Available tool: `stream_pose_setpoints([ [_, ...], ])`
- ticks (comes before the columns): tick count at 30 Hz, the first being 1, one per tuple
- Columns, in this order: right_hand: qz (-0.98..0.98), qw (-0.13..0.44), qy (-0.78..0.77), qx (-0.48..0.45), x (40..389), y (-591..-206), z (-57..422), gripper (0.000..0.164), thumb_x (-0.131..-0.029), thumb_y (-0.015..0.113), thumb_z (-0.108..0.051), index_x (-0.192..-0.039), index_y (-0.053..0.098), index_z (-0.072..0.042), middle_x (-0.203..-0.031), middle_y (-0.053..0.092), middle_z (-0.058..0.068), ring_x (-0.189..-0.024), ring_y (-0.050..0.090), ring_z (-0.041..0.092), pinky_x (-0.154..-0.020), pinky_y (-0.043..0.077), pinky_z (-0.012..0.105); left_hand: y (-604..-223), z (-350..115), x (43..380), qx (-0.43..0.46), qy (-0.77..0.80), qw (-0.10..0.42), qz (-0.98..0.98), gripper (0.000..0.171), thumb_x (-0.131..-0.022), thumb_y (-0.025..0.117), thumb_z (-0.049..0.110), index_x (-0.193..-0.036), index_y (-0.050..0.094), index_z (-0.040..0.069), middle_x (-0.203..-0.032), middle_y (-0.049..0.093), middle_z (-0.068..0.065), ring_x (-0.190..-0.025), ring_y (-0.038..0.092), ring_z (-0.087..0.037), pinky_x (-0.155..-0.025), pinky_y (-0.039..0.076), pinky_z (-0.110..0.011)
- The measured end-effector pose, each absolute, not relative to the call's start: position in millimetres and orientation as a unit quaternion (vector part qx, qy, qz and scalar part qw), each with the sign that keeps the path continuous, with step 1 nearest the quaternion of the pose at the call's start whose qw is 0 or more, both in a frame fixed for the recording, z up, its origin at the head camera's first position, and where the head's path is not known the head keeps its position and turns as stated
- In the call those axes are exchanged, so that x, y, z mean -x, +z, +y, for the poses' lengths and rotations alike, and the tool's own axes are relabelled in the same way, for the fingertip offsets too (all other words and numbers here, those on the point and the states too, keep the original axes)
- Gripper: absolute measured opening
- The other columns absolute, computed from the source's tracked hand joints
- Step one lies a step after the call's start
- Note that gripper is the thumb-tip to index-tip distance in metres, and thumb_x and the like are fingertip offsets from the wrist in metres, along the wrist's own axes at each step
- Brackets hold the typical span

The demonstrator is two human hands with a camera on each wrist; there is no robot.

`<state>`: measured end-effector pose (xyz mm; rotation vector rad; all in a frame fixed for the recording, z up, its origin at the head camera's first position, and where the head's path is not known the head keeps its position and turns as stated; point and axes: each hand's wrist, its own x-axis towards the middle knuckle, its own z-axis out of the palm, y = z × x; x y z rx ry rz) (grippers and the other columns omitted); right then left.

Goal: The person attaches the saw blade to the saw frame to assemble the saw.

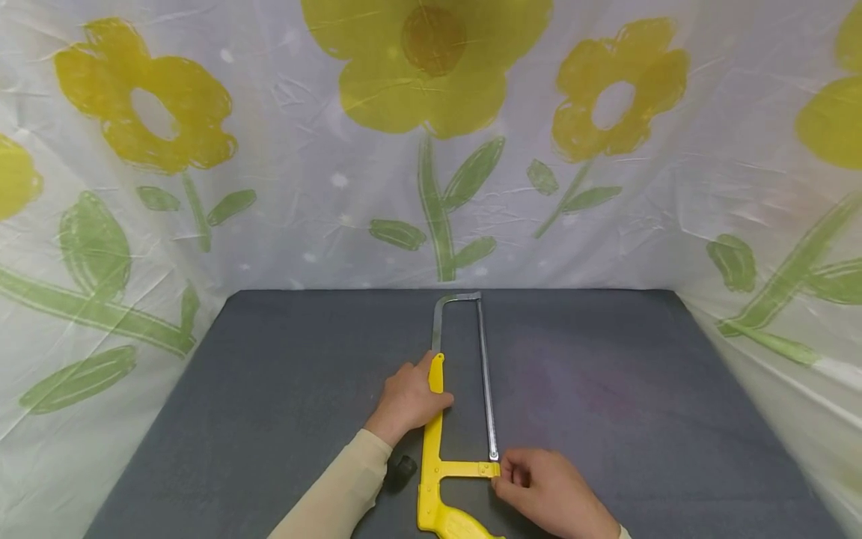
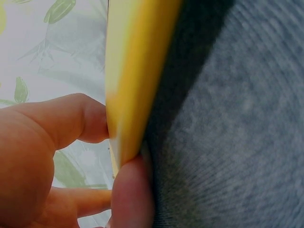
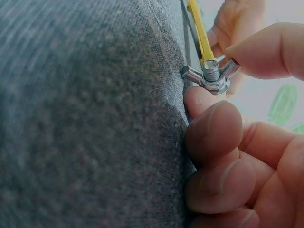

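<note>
A hacksaw (image 1: 431,442) with a yellow handle and silver front bow lies on the dark cloth-covered table, its bow pointing away from me. The metal blade (image 1: 486,374) runs along its right side. My left hand (image 1: 411,397) grips the yellow frame bar about halfway up; the left wrist view shows the bar between thumb and fingers. At the blade's near end, my right hand (image 1: 548,486) pinches a metal wing nut (image 3: 216,80) on a threaded bolt. The thumb touches one wing, with curled fingers below. In the head view the hand hides the nut.
A small black object (image 1: 402,471) sits beside the left sleeve, partly hidden. The dark table (image 1: 606,359) reaches back to a white sheet (image 1: 289,217) printed with yellow flowers, which hangs behind it and on both sides.
</note>
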<state>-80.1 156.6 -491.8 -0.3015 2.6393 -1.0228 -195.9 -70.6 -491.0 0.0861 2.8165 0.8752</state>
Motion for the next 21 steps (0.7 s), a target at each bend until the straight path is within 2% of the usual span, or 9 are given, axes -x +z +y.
stream_pose_setpoints([
  [5, 0.921, 0.129, -0.347, 0.121, 80.3, -493.0, 157.2, 0.018, -0.088, 0.071, -0.032, -0.073, 0.060, -0.034, -0.057, 0.047, -0.016, -0.049, 0.042, -0.001, -0.050, 0.033, 0.021, -491.0, -72.0, 196.5, -0.027, 0.289, 0.097, 0.952, 0.086, -0.082, 0.075, 0.035, -0.157, 0.038, 0.014, -0.117, 0.059, -0.018, -0.075, 0.052, -0.023, -0.060, 0.045, -0.033],
  [16, 0.911, 0.152, -0.358, 0.134, 83.4, -491.4, 158.8, 0.015, -0.091, 0.069, -0.032, -0.078, 0.061, -0.032, -0.059, 0.048, -0.016, -0.051, 0.043, 0.000, -0.049, 0.034, 0.022, -489.4, -71.3, 196.8, -0.031, 0.288, 0.092, 0.953, 0.086, -0.082, 0.074, 0.035, -0.157, 0.038, 0.014, -0.114, 0.060, -0.018, -0.071, 0.052, -0.023, -0.058, 0.045, -0.033],
  [21, 0.906, 0.165, -0.367, 0.133, 82.1, -492.4, 161.0, 0.015, -0.093, 0.067, -0.034, -0.080, 0.061, -0.031, -0.060, 0.049, -0.015, -0.052, 0.043, 0.001, -0.050, 0.034, 0.023, -489.4, -70.4, 195.1, -0.033, 0.284, 0.095, 0.953, 0.085, -0.083, 0.074, 0.036, -0.157, 0.038, 0.014, -0.118, 0.060, -0.019, -0.074, 0.052, -0.023, -0.061, 0.046, -0.034],
])
